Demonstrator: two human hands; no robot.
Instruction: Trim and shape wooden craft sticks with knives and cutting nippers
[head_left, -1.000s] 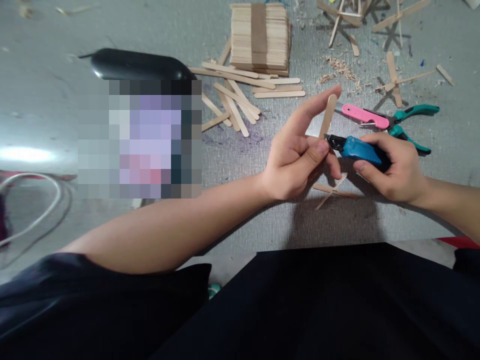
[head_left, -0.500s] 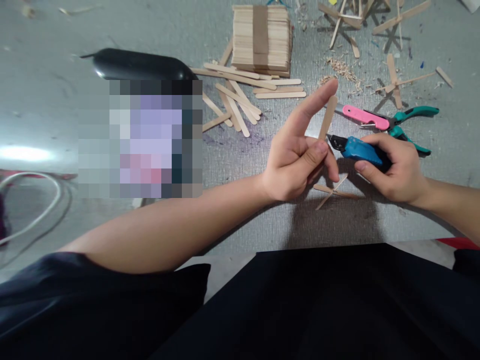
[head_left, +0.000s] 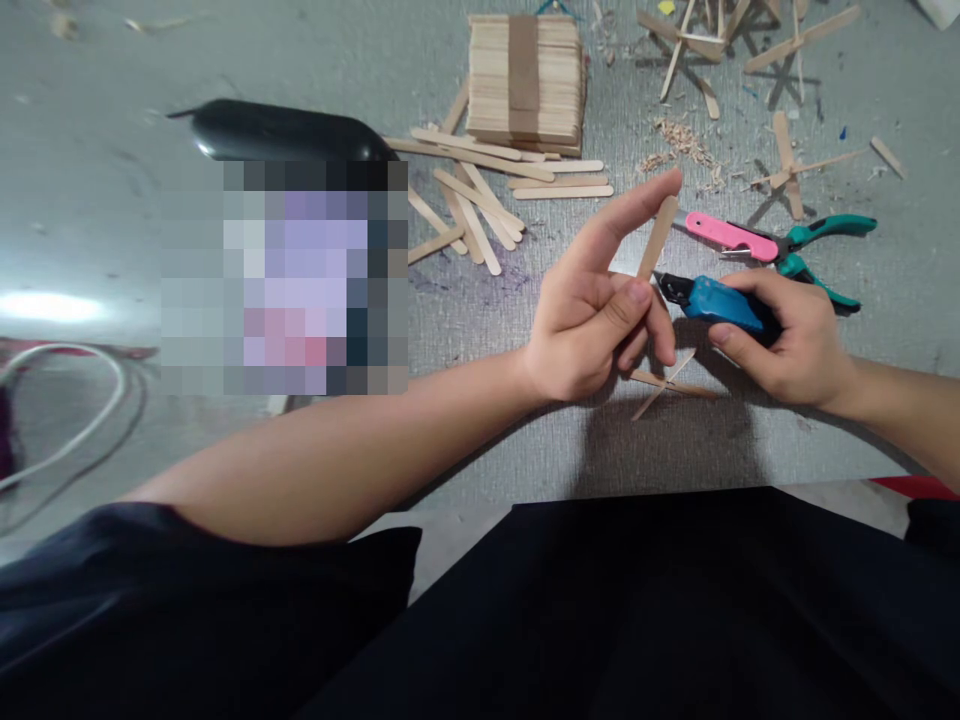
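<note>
Between thumb and fingers, my left hand pinches a wooden craft stick that slants up, with the index finger stretched out along it. My right hand is wrapped round a blue and black utility knife. The knife's tip points left and is at the stick's side, just above my left thumb; whether the blade cuts into the wood I cannot tell. Below the hands, a small cross of thin sticks lies on the table. Just beyond the knife rest a pink-handled folding tool and green-handled pliers.
A banded bundle of craft sticks stands at the back, with loose sticks scattered before it. Wood shavings and several stick crosses lie at the back right. A black rounded object and a white cable are on the left.
My left index fingertip has bent slightly down and right toward the stick's upper end. The stick and the knife have hardly moved.
</note>
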